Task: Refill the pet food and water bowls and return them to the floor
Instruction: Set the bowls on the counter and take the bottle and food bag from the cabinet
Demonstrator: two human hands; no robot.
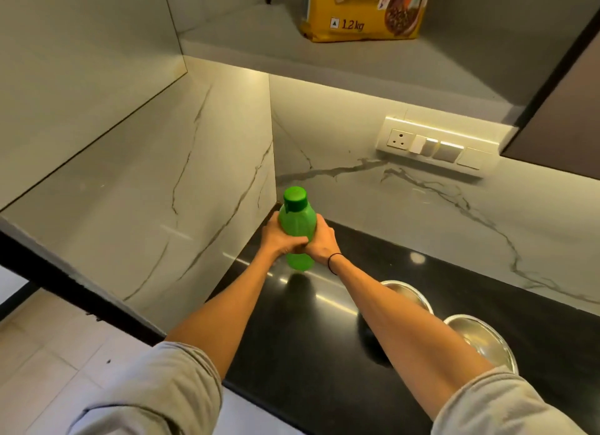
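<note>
Green plastic bottle [297,226], cap on, upright, held in both my hands at the back corner of the black counter [406,288]. Its base is at or just above the counter top; can't tell if it touches.

My left hand [281,238] wraps the bottle's mid-body from the left, fingers curled round the front, pressed together. My right hand [319,241] grips from the right side, fingers curled round the back and mostly hidden, thumb toward the front meeting the left fingers. Thin black band [334,262] on the right wrist. Grey sleeves pushed up on both arms.

Relative to the bottle:
- Two steel bowls sit on the counter to the right and nearer me. The first bowl [410,293] is partly hidden behind my right forearm; the second bowl [483,337] is further right and closer to the counter's front edge. The two are just beside each other, well apart from the bottle. Can't tell what's inside either.
- Yellow pet food bag [360,12], marked 1.2 kg, stands on the shelf [259,48] above and behind the bottle, a bit to the right.
- Switch panel [435,147] w/ socket on the marble wall, up and to the right.
- Marble side wall just left of the bottle.
</note>
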